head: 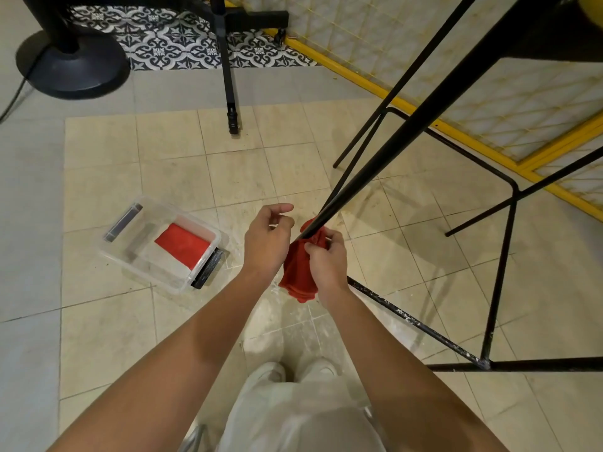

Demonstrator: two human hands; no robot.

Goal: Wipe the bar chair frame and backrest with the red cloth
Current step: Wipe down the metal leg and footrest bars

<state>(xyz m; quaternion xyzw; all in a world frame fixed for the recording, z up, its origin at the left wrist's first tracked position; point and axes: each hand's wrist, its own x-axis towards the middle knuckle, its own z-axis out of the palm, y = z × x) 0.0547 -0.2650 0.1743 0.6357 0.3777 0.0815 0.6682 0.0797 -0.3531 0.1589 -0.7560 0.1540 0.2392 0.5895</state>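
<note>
The bar chair's black metal frame (pixel 421 125) rises at the right, its thin legs slanting down to the tiled floor. My right hand (pixel 326 259) grips the red cloth (pixel 295 278), bunched around the lower part of one slanted leg. The cloth hangs down below my fingers. Just left of the cloth is my left hand (pixel 267 239), with fingers loosely curled and holding nothing. The chair's backrest is out of view; only a dark underside shows at the top right.
A clear plastic bin (pixel 130 256) with another red cloth (pixel 182 244) inside lies on the floor at the left. A black fan base (pixel 73 66) and a tripod leg (pixel 230 93) stand at the back. A yellow-framed panel (pixel 489 93) lines the right. My shoes (pixel 293 370) are below.
</note>
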